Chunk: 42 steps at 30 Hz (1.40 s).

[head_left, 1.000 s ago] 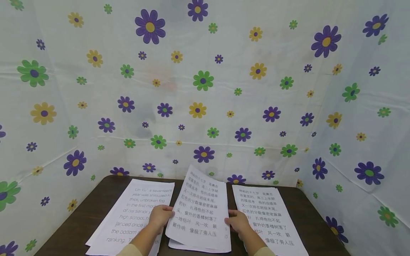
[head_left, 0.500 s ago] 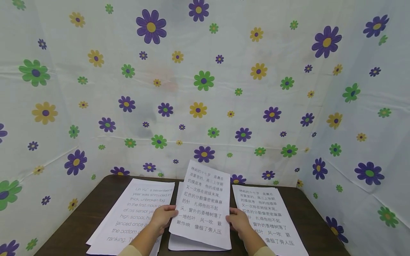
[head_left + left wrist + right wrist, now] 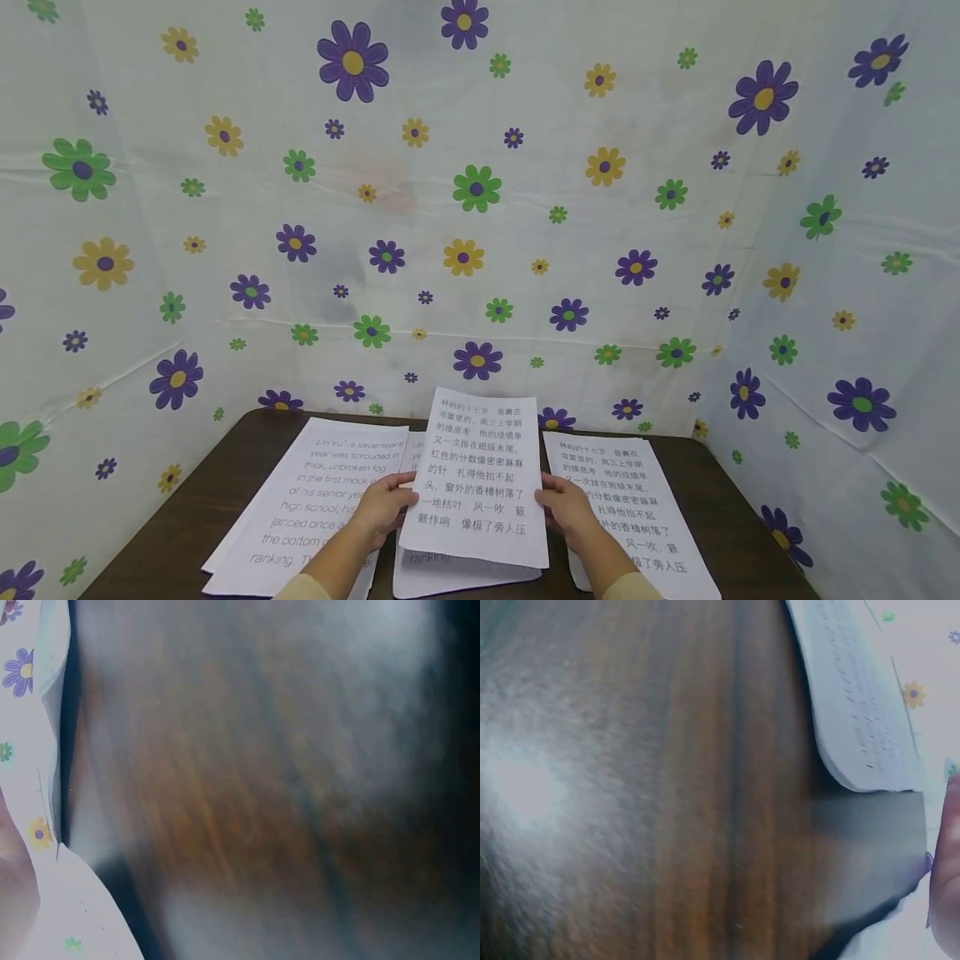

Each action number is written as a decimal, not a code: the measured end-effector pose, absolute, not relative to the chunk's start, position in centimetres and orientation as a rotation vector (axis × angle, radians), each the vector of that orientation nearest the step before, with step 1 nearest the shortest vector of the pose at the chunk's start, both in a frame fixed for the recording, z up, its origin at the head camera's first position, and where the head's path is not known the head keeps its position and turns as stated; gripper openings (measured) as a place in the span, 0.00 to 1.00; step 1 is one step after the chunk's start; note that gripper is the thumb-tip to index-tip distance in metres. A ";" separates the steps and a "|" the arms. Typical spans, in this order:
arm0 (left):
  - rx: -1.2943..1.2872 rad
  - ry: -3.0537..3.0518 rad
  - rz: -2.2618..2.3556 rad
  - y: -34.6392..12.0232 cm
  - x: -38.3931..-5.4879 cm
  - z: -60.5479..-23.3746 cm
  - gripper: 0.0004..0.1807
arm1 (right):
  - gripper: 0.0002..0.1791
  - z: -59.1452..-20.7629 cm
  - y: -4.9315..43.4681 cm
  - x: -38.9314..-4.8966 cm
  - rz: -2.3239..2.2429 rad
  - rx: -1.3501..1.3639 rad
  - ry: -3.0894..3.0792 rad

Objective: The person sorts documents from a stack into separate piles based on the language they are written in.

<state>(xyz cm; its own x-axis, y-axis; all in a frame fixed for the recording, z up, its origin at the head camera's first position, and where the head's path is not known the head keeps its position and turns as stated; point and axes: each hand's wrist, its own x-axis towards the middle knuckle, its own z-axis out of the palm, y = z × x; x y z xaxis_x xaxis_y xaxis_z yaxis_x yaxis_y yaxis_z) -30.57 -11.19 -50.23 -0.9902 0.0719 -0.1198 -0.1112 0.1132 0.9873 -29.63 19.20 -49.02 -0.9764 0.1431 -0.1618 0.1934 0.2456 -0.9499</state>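
Observation:
My left hand [image 3: 384, 510] and right hand [image 3: 564, 507] pinch the two side edges of white paper sheets [image 3: 478, 467] printed with Chinese text. The sheets stand raised and leaning back above a middle pile of paper [image 3: 468, 575]. English print shows on that pile's uncovered parts. How many sheets I hold cannot be told. A pile with English text [image 3: 315, 500] lies near my left forearm, and one with Chinese text [image 3: 645, 517] lies by my right. Only a slice of the left hand [image 3: 11, 892] and of the right hand [image 3: 946, 877] shows in the wrist views.
A dark brown wooden table [image 3: 750, 533] carries the paper piles. Behind it and on both sides hangs a white curtain [image 3: 645, 217] with purple, green and yellow flowers. In the right wrist view a paper pile [image 3: 859, 705] lies near the table's edge.
The held sheets rose, then came down a little, and turned from slanted to nearly straight. They shifted slightly right with my hands, and English text on the middle pile has come into view.

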 end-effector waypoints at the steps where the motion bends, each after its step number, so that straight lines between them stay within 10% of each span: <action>1: -0.043 2.226 2.011 -11.2 -30.6 -50.2 0.28 | 0.28 -48.9 19.3 -29.6 -1.881 0.326 2.437; 42: 0.154 1.958 2.064 -5.4 -30.1 -48.3 0.33 | 0.31 -47.6 26.2 -28.3 -1.991 0.399 2.407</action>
